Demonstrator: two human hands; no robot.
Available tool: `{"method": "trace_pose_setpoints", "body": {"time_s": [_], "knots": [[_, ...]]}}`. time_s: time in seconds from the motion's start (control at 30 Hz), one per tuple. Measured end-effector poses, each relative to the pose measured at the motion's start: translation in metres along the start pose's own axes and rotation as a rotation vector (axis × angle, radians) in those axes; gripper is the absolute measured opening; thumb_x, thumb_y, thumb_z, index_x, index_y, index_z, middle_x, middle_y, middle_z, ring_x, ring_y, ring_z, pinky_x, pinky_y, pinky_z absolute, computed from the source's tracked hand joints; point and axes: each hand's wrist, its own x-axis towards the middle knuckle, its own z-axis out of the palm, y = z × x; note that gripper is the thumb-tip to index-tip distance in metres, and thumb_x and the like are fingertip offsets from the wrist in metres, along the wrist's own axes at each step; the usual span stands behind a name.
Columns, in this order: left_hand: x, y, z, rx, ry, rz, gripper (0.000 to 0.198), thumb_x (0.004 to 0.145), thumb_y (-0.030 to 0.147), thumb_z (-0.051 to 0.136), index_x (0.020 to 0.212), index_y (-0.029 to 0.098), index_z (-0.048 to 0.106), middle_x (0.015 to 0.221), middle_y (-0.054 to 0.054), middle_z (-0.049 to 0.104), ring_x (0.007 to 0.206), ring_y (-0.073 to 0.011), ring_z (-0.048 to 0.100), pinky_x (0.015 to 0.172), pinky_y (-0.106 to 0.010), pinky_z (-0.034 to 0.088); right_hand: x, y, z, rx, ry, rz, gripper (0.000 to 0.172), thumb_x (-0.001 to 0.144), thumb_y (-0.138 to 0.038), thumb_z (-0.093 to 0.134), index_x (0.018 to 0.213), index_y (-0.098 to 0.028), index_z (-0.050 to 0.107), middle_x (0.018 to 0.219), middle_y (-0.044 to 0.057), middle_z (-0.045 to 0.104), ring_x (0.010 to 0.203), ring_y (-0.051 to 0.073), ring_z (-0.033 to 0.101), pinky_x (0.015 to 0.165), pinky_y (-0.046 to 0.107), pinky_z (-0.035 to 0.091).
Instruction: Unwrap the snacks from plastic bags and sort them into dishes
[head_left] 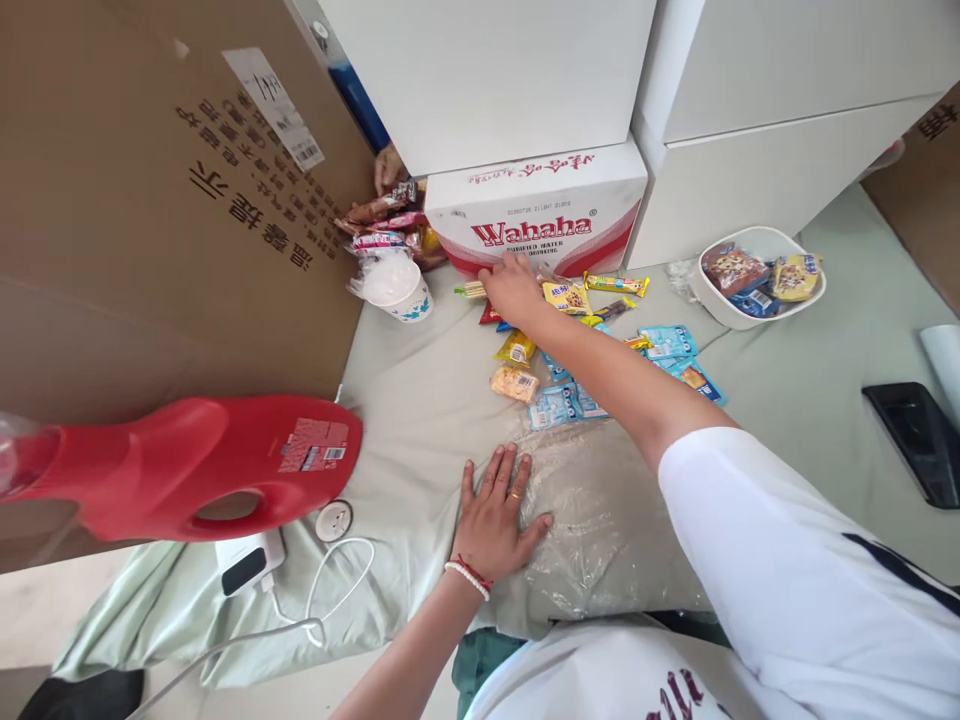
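My left hand (491, 515) lies flat and open on the pale green cloth (405, 430), fingers spread, at the edge of a clear plastic sheet (600, 510). At the front of the white-and-red water carton (536, 215), my right hand (512, 290) is closed with bent fingers on a thin stick-shaped snack packet (471, 291); its green-tipped end pokes out to the left. Part of the grip is hidden. Around and below this hand are a yellow cookie packet (566, 297), a yellow snack stick (616, 285), a small yellow packet (517, 347), a clear-wrapped snack (514, 382) and several light-blue packets (555, 407).
A paper cup (401, 288) and piled wrapped snacks (390, 215) stand left, where another person's hand (388, 168) shows. Right are a white snack bin (739, 320) and a phone (911, 440). A red jug (210, 460), cable (319, 600) and cardboard box (150, 250) occupy the left side.
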Motion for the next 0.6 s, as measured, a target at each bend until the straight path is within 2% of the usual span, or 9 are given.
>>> {"method": "trace_pose_setpoints", "body": {"time_s": [0.07, 0.13, 0.23, 0.33, 0.4, 0.47, 0.6], "knots": [[0.000, 0.000, 0.000, -0.010, -0.003, -0.007, 0.083, 0.099, 0.068, 0.043, 0.164, 0.017, 0.034, 0.171, -0.017, 0.028, 0.158, -0.0354, 0.028, 0.128, -0.064, -0.001, -0.020, 0.000, -0.021, 0.028, 0.081, -0.063, 0.040, 0.108, -0.018, 0.027, 0.116, -0.013, 0.065, 0.115, 0.020, 0.069, 0.123, 0.036, 0.047, 0.105, 0.053, 0.030], [0.001, 0.001, -0.001, -0.034, -0.014, -0.019, 0.083, 0.099, 0.068, 0.042, 0.164, 0.018, 0.034, 0.172, -0.016, 0.027, 0.159, -0.0354, 0.028, 0.128, -0.065, 0.001, -0.058, 0.003, -0.048, 0.092, 0.158, -0.098, 0.039, 0.110, -0.028, 0.028, 0.117, -0.015, 0.064, 0.116, 0.018, 0.067, 0.121, 0.036, 0.046, 0.103, 0.052, 0.032], [0.002, 0.002, -0.002, -0.070, -0.032, -0.035, 0.083, 0.099, 0.068, 0.041, 0.165, 0.018, 0.033, 0.173, -0.015, 0.024, 0.160, -0.0351, 0.025, 0.128, -0.066, 0.000, -0.144, 0.017, -0.089, 0.229, 0.168, -0.138, 0.036, 0.109, -0.044, 0.038, 0.117, -0.019, 0.062, 0.115, 0.015, 0.067, 0.112, 0.034, 0.050, 0.098, 0.050, 0.037], [0.003, 0.004, -0.002, -0.086, -0.044, -0.041, 0.084, 0.099, 0.068, 0.042, 0.165, 0.017, 0.031, 0.173, -0.016, 0.022, 0.160, -0.0364, 0.023, 0.128, -0.067, 0.000, -0.240, 0.033, -0.113, 0.360, 0.051, -0.149, 0.031, 0.106, -0.047, 0.046, 0.119, -0.024, 0.062, 0.113, 0.011, 0.069, 0.099, 0.029, 0.056, 0.090, 0.046, 0.043], [0.004, 0.004, -0.001, -0.086, -0.044, -0.042, 0.085, 0.098, 0.068, 0.042, 0.165, 0.017, 0.031, 0.173, -0.016, 0.021, 0.160, -0.0373, 0.023, 0.127, -0.068, 0.000, -0.295, 0.036, -0.111, 0.376, -0.024, -0.177, 0.027, 0.105, -0.042, 0.048, 0.119, -0.025, 0.063, 0.119, 0.012, 0.070, 0.098, 0.029, 0.058, 0.088, 0.046, 0.044], [0.004, 0.005, -0.001, -0.081, -0.038, -0.044, 0.085, 0.098, 0.069, 0.041, 0.166, 0.018, 0.030, 0.173, -0.016, 0.021, 0.160, -0.0373, 0.023, 0.127, -0.068, 0.000, -0.335, 0.032, -0.098, 0.302, -0.076, -0.186, 0.024, 0.105, -0.033, 0.047, 0.117, -0.024, 0.066, 0.124, 0.013, 0.069, 0.098, 0.029, 0.057, 0.086, 0.046, 0.043], [0.004, 0.006, 0.000, -0.052, -0.024, -0.051, 0.084, 0.099, 0.069, 0.040, 0.165, 0.018, 0.030, 0.174, -0.016, 0.019, 0.160, -0.0360, 0.023, 0.127, -0.068, 0.000, -0.375, 0.015, -0.074, 0.135, -0.175, -0.275, 0.028, 0.104, -0.015, 0.045, 0.114, -0.024, 0.070, 0.132, 0.012, 0.068, 0.101, 0.027, 0.055, 0.085, 0.043, 0.040]]}}
